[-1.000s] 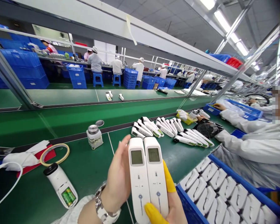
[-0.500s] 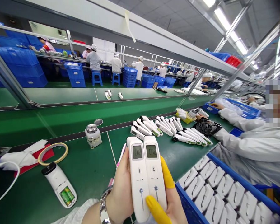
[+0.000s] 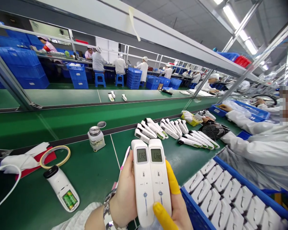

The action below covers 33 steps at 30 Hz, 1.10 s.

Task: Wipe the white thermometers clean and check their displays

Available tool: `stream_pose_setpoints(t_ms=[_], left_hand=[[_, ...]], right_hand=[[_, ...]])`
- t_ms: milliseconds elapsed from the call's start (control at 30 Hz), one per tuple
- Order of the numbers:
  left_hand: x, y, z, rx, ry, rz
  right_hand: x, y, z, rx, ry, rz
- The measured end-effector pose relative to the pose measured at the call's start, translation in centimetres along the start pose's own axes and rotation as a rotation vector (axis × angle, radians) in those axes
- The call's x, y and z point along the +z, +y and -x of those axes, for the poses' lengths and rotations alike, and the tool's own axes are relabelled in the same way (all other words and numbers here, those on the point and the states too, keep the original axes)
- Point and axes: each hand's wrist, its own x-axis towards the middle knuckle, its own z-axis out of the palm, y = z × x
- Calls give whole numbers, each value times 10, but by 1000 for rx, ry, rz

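Two white infrared thermometers stand side by side in front of me, screens facing up and toward me. My left hand point(image 3: 123, 198) is closed around the left thermometer point(image 3: 141, 175), and my right hand point(image 3: 180, 204) grips the right thermometer point(image 3: 159, 174). Both screens appear to read "CA2". Yellow covers sit on the right hand's thumb and a finger; the thumb presses the front near the lower middle. A pink and white pen-like stick point(image 3: 125, 156) lies behind my left hand. On the left, another thermometer point(image 3: 62, 190) lies with its battery compartment open, green batteries showing.
A tape roll point(image 3: 67, 158) and a lidded metal-topped bottle point(image 3: 96, 142) stand left on the green bench. Rows of thermometers point(image 3: 169, 129) lie beyond my hands. At right is a blue bin point(image 3: 192, 207) of white housings, and a co-worker's sleeve point(image 3: 249, 140).
Both screens now show clearer characters. My hands and the thermometers stay almost in the same place, and the whole view has shifted slightly.
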Motion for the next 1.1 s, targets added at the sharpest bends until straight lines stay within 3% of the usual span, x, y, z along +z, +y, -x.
stream_pose_setpoints(t_ms=[233, 433, 633, 767, 833, 1100], left_hand=[[-2, -9, -1, 63, -50, -4], [-8, -14, -3, 53, -52, 3], [-5, -9, -4, 62, -32, -44], [-3, -9, -4, 147, 179, -139], [-4, -11, -4, 208, 224, -188], [-8, -15, 0, 331, 163, -225]], right_hand=[[7, -13, -8, -130, 118, 182], [1, -7, -10, -270, 237, 392], [-12, 4, -12, -261, 196, 262], [-6, 1, -10, -223, 161, 227], [0, -2, -4, -155, 145, 270], [3, 0, 9, -210, 211, 531]])
